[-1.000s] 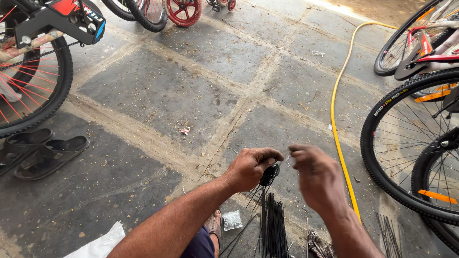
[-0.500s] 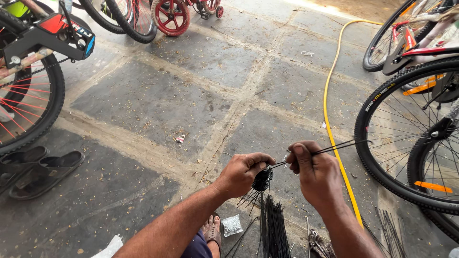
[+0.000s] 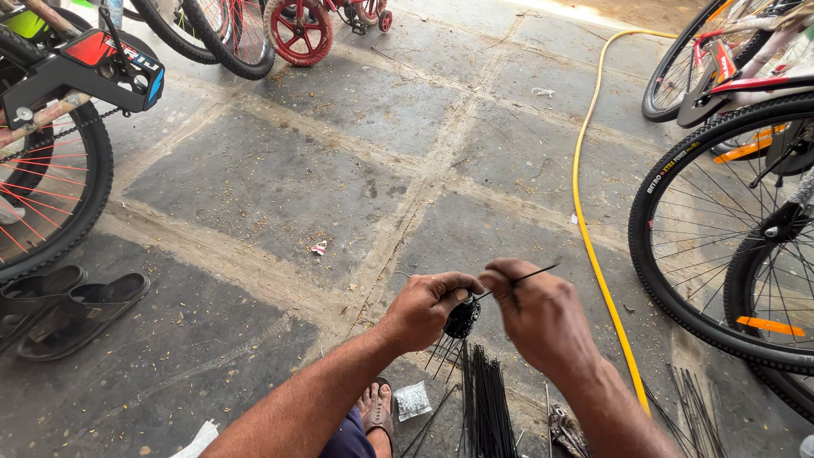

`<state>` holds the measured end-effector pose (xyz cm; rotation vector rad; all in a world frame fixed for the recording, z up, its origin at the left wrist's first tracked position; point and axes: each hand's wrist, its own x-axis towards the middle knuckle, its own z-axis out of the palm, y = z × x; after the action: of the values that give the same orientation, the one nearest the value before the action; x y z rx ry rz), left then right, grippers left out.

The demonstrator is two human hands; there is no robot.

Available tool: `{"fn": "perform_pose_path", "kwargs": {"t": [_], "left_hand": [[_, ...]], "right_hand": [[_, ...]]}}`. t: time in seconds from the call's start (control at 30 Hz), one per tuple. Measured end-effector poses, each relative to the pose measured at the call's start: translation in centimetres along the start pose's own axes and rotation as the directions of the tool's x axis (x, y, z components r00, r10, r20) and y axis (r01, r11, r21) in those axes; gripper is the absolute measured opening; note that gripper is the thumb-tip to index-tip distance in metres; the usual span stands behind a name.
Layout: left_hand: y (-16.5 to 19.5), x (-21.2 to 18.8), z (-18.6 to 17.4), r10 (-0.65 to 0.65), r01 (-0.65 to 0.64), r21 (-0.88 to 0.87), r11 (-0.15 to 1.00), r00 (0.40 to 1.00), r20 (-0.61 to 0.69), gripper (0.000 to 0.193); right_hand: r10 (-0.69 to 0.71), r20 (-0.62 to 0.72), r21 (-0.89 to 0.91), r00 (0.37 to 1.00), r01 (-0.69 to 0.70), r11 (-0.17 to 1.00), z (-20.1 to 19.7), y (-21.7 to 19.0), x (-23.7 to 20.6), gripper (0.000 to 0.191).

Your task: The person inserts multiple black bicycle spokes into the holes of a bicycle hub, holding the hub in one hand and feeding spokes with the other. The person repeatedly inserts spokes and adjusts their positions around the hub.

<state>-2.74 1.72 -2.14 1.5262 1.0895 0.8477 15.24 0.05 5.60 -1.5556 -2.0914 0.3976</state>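
My left hand (image 3: 428, 307) grips a small black wheel hub (image 3: 462, 320) with several thin spokes hanging from it. My right hand (image 3: 543, 318) pinches a single black spoke (image 3: 530, 276) whose free end sticks out to the right, its other end at the hub. Both hands are held close together above a bundle of loose black spokes (image 3: 485, 407) lying on the stone floor. My sandalled foot (image 3: 377, 405) shows below my left forearm.
A yellow hose (image 3: 593, 246) runs across the floor on the right. Bicycle wheels (image 3: 721, 246) stand at the right edge, another bicycle (image 3: 59, 127) at the left with a pair of dark sandals (image 3: 72, 309) by it. A small clear bag (image 3: 413, 400) lies near my foot. More spokes (image 3: 695, 407) lie at lower right.
My right hand has pushed the spoke leftwards into the hub, so less of it sticks out on the right. Both hands have dropped slightly lower in view.
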Motion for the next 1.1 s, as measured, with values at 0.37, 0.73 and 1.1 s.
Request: {"fn": "perform_pose_path", "kwargs": {"t": [0.37,0.73,1.1], "left_hand": [[-0.5,0.4,0.0,0.057,-0.057,0.019,0.998,0.998,0.001,0.024],[-0.4,0.8,0.0,0.183,-0.168,0.269,0.948,0.983,-0.032,0.020],[0.2,0.4,-0.5,0.202,-0.192,0.194,0.962,0.979,-0.035,0.022]], "right_hand": [[0.171,0.179,0.170,0.969,-0.202,0.964,-1.5,2.8,-0.6,0.034],[0.221,-0.138,0.633,0.966,-0.085,0.770,-0.5,7.1,-3.1,0.021],[0.160,-0.227,0.624,0.960,0.017,0.781,0.9,5.5,-4.7,0.026]]}}
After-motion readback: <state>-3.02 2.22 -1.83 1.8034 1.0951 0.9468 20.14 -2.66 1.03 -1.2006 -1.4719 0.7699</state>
